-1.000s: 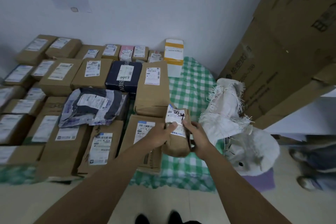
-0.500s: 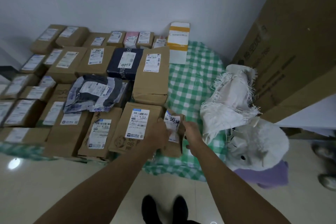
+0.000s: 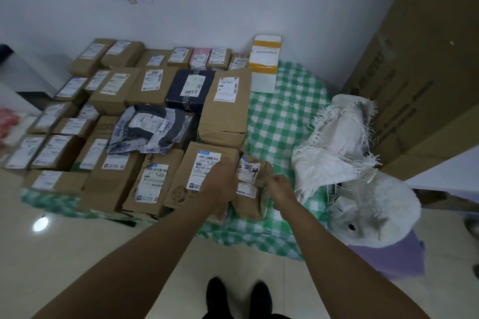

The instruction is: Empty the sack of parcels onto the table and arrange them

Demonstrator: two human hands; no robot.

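The left hand and right hand clasp a small brown parcel between them, set on the checked worktop; the white sack lies right of the right hand.

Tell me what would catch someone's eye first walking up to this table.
Most striking is the spread of brown parcels with white labels covering the left of the green checked cloth. Near the front edge, the left hand and right hand hold a small parcel beside the rows. On the right lies a frayed white sack, slumped over a white plush toy.
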